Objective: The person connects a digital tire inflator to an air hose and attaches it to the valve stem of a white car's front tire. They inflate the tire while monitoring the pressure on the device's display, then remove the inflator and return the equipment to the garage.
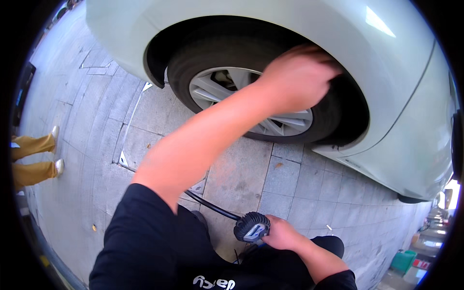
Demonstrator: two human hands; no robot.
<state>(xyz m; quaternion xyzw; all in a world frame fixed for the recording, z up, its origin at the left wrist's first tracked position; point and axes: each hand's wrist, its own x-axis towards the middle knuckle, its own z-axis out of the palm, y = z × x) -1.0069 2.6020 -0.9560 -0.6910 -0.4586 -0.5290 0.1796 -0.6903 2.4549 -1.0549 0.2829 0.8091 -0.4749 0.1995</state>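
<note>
My left hand (pixel 304 77) reaches up to the top right of a car wheel, in front of the black tyre (pixel 186 77) and close under the wheel arch. Motion smears its fingers, and whatever may be in them is hidden. Behind my forearm shows the silver spoked rim (pixel 212 89). Low in front of my body, my right hand (pixel 280 233) is closed on a tyre inflator gauge (pixel 252 227). The gauge has a round head in ribbed black rubber with a small display face. A black hose (pixel 212 207) runs from it toward the left, passing beneath my left arm.
The pale car body (pixel 309 19) curves over the wheel, with its sill to the right. Grey paving (pixel 241 179) lies below. At far left stands a person in mustard trousers (pixel 36 147). Large clear bottles (pixel 430 241) and a green container (pixel 403 261) are at lower right.
</note>
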